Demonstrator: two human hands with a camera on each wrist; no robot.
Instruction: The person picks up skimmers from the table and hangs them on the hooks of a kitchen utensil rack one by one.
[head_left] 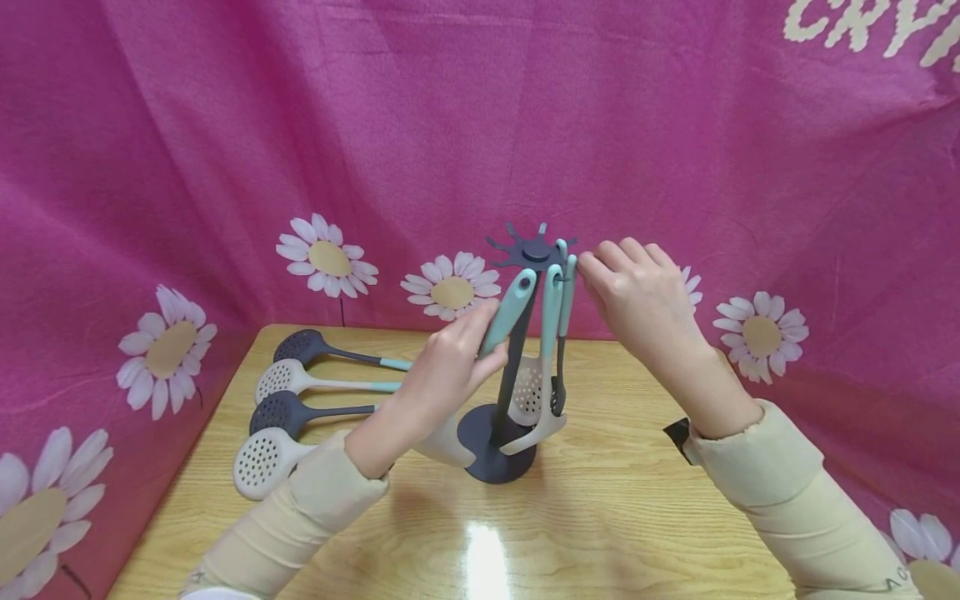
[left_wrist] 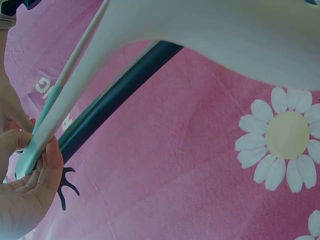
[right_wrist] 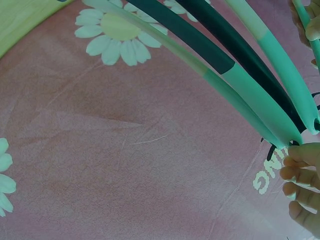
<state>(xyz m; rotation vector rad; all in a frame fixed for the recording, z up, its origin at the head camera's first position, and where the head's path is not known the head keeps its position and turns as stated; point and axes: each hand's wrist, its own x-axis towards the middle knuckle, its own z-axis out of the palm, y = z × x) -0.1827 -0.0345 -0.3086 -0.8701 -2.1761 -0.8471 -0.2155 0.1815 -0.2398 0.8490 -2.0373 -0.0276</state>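
My left hand (head_left: 450, 358) grips a light-grey kitchen utensil (head_left: 510, 312) by its mint handle, tilted, with the holed end up near the rack. Its broad smooth head (left_wrist: 215, 35) hangs low; its exact kind is unclear. The dark utensil rack (head_left: 498, 458) has a round base, a post and a crown of hooks (head_left: 536, 247). My right hand (head_left: 637, 292) is at the rack's right, its thumb and fingertip at the mint handle end of a hanging dark-grey skimmer (right_wrist: 260, 100). Beside that hang a light skimmer (head_left: 527, 392) and another light-grey utensil (head_left: 550, 342).
Several skimmers, light and dark, lie in a row on the wooden table's left side, the nearest a light skimmer (head_left: 260, 463) and the farthest a dark skimmer (head_left: 300, 344). A pink flowered cloth (head_left: 420, 125) stands behind. Some black material (head_left: 678, 437) shows by the right sleeve.
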